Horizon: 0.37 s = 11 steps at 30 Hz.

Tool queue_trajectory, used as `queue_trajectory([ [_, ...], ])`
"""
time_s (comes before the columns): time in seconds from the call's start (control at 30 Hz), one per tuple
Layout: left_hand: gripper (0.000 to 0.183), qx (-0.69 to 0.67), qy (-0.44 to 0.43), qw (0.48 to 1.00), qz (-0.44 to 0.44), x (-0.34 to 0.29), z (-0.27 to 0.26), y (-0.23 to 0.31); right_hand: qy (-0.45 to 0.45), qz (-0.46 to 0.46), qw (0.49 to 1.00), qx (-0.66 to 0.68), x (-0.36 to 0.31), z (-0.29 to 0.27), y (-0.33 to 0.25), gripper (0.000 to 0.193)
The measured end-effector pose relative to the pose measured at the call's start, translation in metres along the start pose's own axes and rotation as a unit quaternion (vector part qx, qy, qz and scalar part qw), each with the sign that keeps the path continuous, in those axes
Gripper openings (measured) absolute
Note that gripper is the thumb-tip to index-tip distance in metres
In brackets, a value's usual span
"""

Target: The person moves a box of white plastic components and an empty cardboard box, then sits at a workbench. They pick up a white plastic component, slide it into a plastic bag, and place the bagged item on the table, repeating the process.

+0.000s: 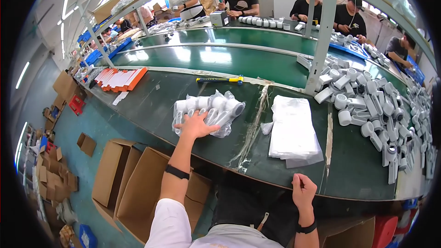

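Observation:
A clear plastic bag (232, 115) lies on the dark green table, filled with several white and grey plastic pieces that have round heads and handles. My left hand (196, 126) rests on the near side of this bag, its fingers spread over the pieces. Close to the table's front edge, my right hand (304, 189) is curled into a loose fist, and nothing shows in it. Beyond that fist lies a stack of clear flat plastic bags (294, 128). A yellow and black hammer (220, 80) lies behind the filled bag.
Loose grey pieces (367, 105) are heaped at the right. Orange and white flat boxes (120, 79) lie at the far left. A green conveyor belt (206, 59) runs behind the table, with co-workers across it. Open cartons (138, 188) stand below at the left; a metal post (321, 36) rises at the back.

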<state>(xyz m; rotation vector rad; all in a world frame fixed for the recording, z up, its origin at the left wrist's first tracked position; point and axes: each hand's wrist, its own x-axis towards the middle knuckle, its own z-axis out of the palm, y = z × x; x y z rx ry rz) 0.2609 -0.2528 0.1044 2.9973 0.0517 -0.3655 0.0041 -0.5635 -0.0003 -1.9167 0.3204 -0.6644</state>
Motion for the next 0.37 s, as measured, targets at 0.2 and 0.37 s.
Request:
queue_trajectory([
  [0.2,0.090,-0.009,0.037,0.999,0.033,0.015,0.009,-0.017,0.006,-0.022,1.000,-0.012,0.000,0.000,-0.001,0.014],
  [0.37,0.090,0.016,0.047,0.998,0.034,0.016,0.014,-0.019,0.011,-0.040,0.999,-0.015,0.001,0.003,-0.003,0.011],
])
